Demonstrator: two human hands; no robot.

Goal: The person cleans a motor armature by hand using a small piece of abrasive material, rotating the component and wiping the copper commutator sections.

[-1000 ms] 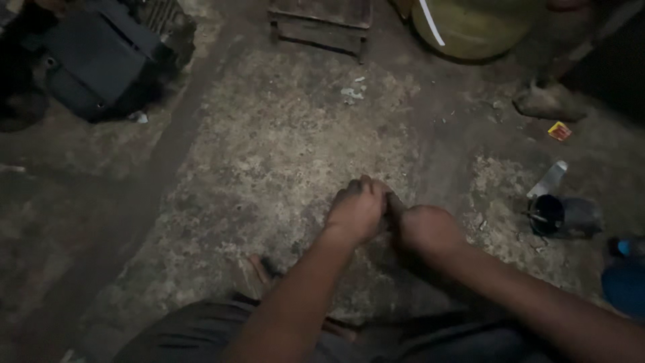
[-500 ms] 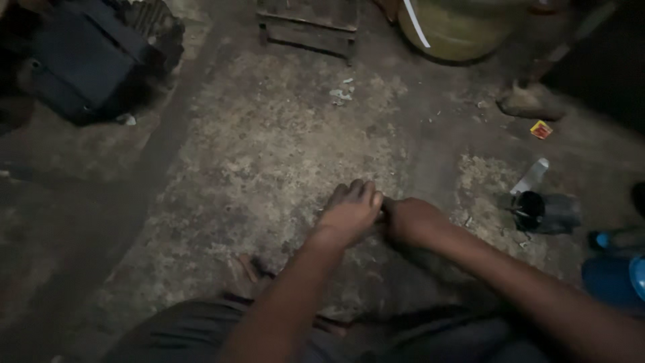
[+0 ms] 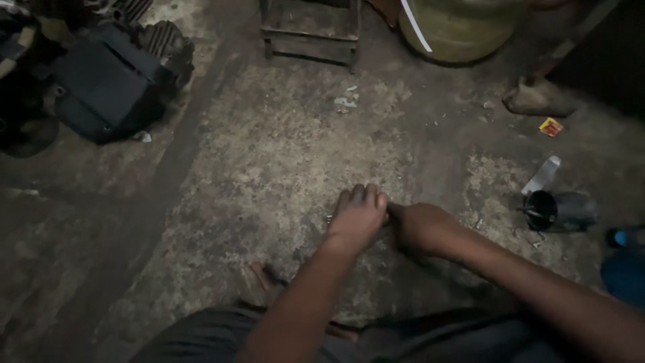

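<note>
Both my hands are down on the stained concrete floor [image 3: 269, 161], close in front of my knees. My left hand [image 3: 359, 216] lies knuckles up with its fingers curled together. My right hand [image 3: 420, 228] is bunched beside it, and the two touch at the fingertips. Whatever lies between them is hidden in the dim light. My bare foot [image 3: 263, 275] shows just below the left forearm.
A black engine-like part [image 3: 107, 87] lies at the far left. A low metal frame [image 3: 312, 30] and a yellow-green drum [image 3: 457, 27] stand at the top. To the right are a dark cup on its side [image 3: 556, 210], a white scrap [image 3: 543, 175], a small yellow packet [image 3: 551, 126] and a blue object [image 3: 623, 269].
My hands have stayed together on the same spot of floor. Only the camera has shifted slightly.
</note>
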